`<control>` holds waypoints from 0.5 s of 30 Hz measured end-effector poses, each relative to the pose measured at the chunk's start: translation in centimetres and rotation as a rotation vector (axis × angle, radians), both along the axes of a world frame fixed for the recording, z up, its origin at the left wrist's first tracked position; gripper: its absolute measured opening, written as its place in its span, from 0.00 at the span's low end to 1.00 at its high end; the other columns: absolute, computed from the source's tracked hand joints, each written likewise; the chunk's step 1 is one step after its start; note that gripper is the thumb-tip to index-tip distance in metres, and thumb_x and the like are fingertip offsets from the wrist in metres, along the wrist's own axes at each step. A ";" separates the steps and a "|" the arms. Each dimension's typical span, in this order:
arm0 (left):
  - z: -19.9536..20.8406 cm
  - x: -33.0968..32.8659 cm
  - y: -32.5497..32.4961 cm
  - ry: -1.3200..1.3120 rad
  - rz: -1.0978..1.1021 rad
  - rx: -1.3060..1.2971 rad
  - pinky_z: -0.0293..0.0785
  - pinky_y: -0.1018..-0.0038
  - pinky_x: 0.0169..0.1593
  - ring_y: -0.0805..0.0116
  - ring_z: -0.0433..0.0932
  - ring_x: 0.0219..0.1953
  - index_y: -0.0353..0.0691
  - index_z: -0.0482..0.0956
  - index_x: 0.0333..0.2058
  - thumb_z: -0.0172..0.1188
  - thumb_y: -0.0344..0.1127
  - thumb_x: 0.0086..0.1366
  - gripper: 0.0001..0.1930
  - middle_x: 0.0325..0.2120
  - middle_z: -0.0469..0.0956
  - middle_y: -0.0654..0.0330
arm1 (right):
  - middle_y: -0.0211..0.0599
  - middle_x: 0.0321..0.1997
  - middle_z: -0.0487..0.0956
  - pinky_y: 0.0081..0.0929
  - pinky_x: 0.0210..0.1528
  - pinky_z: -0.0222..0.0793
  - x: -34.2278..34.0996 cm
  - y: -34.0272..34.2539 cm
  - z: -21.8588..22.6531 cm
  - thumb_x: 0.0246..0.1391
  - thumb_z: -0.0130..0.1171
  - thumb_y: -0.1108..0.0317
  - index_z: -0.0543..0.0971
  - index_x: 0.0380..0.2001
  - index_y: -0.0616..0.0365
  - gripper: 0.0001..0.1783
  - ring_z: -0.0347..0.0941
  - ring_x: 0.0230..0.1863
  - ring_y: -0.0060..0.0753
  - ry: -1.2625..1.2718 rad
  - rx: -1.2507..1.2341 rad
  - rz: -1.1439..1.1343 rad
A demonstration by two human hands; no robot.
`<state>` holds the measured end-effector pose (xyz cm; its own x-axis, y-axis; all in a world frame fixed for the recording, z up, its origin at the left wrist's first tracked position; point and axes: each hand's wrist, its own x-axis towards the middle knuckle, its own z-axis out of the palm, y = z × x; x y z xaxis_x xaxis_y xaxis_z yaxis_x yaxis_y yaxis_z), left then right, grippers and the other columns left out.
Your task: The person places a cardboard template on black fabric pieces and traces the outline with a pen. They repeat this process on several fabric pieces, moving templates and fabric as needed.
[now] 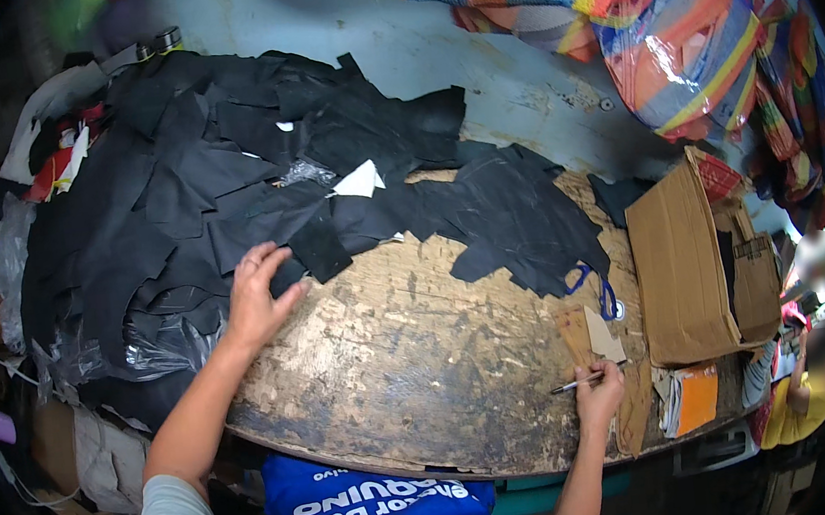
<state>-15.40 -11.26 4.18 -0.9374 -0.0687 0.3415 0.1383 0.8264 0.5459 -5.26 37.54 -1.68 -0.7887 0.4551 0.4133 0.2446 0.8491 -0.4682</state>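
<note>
My left hand (258,294) lies with fingers spread on the edge of a big heap of black fabric pieces (223,177), touching one of the pieces at the heap's near rim. My right hand (600,394) grips a thin pen (575,383) near the worn wooden table's (413,358) front right edge. Just above that hand lie brown cardboard pattern pieces (592,334) and blue-handled scissors (597,288).
A flattened cardboard box (680,270) rests at the right. Clear plastic wrap (155,345) sits under the black heap. Striped colourful woven bags (669,19) pile up at the back right. Another person in yellow (799,398) is at the far right.
</note>
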 end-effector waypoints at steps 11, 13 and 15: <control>-0.1 -7.2 -3.6 -0.138 -0.028 -0.406 0.62 0.55 0.56 0.54 0.65 0.58 0.44 0.69 0.55 0.65 0.40 0.52 0.31 0.53 0.70 0.54 | 0.45 0.27 0.73 0.36 0.33 0.67 1.2 -1.3 0.4 0.41 0.68 0.70 0.72 0.29 0.67 0.16 0.70 0.28 0.45 0.267 -0.385 -0.004; 0.5 -8.1 -4.1 -0.134 -0.027 -0.299 0.65 0.63 0.55 0.54 0.71 0.53 0.40 0.73 0.52 0.63 0.37 0.54 0.25 0.47 0.75 0.51 | 0.45 0.28 0.73 0.36 0.34 0.67 1.7 -2.1 0.0 0.41 0.68 0.71 0.72 0.29 0.67 0.16 0.70 0.28 0.45 0.231 -0.351 -0.022; 1.3 -8.8 -4.9 0.126 -0.047 -0.060 0.72 0.64 0.43 0.50 0.79 0.38 0.31 0.78 0.39 0.58 0.36 0.60 0.14 0.34 0.79 0.45 | 0.45 0.29 0.73 0.36 0.35 0.67 1.5 -2.4 -0.3 0.41 0.68 0.72 0.72 0.29 0.67 0.15 0.70 0.29 0.45 0.203 -0.129 0.011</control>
